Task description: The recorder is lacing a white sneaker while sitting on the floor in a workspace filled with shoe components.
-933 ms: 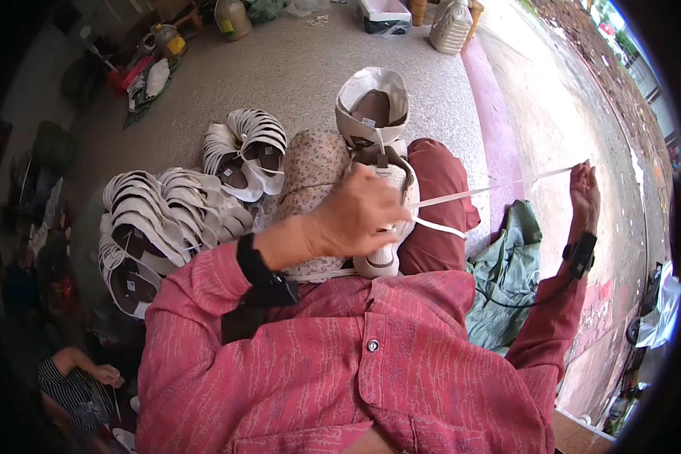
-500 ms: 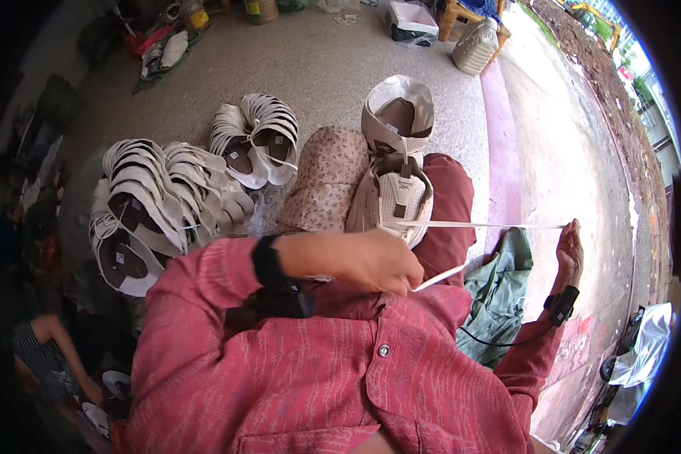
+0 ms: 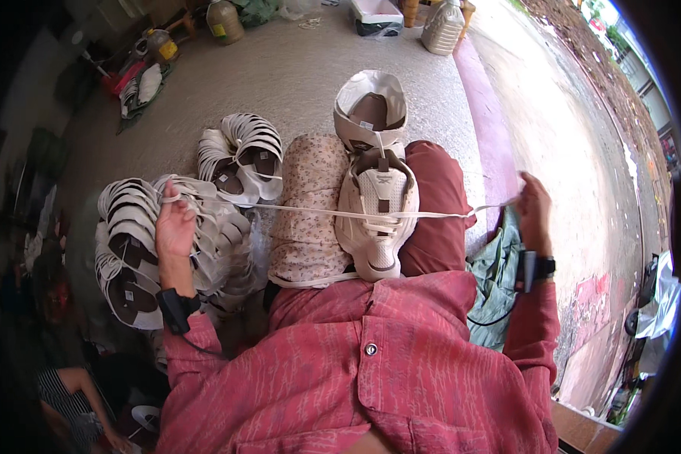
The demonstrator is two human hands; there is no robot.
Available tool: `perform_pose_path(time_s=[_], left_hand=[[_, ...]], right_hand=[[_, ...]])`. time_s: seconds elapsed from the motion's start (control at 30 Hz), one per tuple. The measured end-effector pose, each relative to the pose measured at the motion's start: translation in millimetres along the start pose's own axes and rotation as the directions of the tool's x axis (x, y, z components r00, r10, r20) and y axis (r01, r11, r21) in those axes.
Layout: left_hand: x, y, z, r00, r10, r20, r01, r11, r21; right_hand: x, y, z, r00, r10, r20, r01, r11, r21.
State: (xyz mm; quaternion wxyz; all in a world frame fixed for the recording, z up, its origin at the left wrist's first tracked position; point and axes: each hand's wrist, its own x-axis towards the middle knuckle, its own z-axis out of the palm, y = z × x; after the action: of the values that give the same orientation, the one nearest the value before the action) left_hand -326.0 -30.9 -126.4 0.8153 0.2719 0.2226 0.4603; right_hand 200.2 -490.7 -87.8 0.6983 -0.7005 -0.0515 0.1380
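A pale sneaker [image 3: 377,253] rests between my thighs with its toe toward me. A white shoelace [image 3: 303,209] runs through its front and stretches out to both sides. Far out on the left, my left hand [image 3: 175,227] is closed on one length of the lace, its fingers raised. Out on the right, my right hand [image 3: 535,212] is closed, pinching the other length, which sags slightly near the shoe. Just beyond the sneaker sits a second pale shoe [image 3: 348,106], and a thin lace links the two.
Rows of nested pale shoes [image 3: 132,208] stand at my left, with another bundle [image 3: 242,155] farther off. Green cloth [image 3: 495,276] lies by my right thigh. A plastic jug [image 3: 441,30] and white tub [image 3: 377,13] stand far ahead. Another person's arm [image 3: 91,397] shows at lower left.
My left hand has swung from in front of my body far out to the left, drawing the lace across. My right hand has moved slightly left and up.
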Motion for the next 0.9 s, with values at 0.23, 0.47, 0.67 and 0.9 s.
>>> perform_pose_path(time_s=[0.23, 0.47, 0.67, 0.9], left_hand=[[9, 46, -47, 0.982, 0.090, -0.167, -0.100, 0.993, -0.055], [17, 81, -68, 0.904, 0.198, -0.379, -0.278, 0.946, -0.169], [-8, 18, 56, 0.993, 0.110, 0.053, -0.122, 0.898, 0.423], [-45, -99, 168, 0.871, -0.361, 0.332, -0.116, 0.506, 0.855]], right_hand=[[-99, 5, 106, 0.744, -0.167, 0.647, 0.398, 0.888, -0.229], [-125, -13, 111, 0.656, 0.154, 0.739, 0.197, 0.910, -0.364], [-118, -14, 110, 0.604, 0.237, 0.761, 0.120, 0.917, -0.381], [-117, -19, 118, 0.570, 0.265, 0.778, 0.108, 0.915, -0.390]])
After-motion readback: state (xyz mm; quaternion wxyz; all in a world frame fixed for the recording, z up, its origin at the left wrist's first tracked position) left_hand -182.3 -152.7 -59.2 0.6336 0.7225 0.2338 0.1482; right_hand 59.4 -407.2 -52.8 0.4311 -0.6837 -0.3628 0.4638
